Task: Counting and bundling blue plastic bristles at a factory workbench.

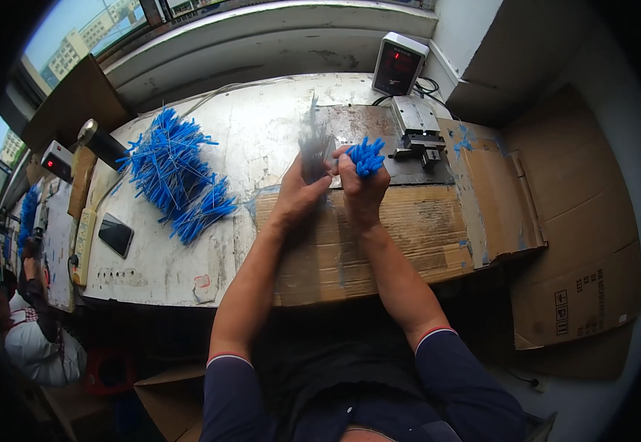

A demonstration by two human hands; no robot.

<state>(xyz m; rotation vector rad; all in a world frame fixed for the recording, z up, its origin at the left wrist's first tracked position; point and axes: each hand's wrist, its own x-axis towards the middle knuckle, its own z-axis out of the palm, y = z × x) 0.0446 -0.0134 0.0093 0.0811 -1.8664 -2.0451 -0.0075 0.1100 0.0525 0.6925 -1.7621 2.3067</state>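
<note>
My left hand is closed round a bunch of thin, greyish strands that stand upright and look blurred. Close beside it, my right hand grips a bunch of blue-ended sticks, with their blue ends pointing up. The fingers of both hands nearly meet over the cardboard-covered part of the table. To the left lies a large loose pile of thin pale strands with blue ends, with a smaller heap at its near side.
A metal fixture sits behind right, before a box with a red display. A phone, power strip and dark cylinder are left. Cardboard covers the near table; a carton stands right. Another person sits far left.
</note>
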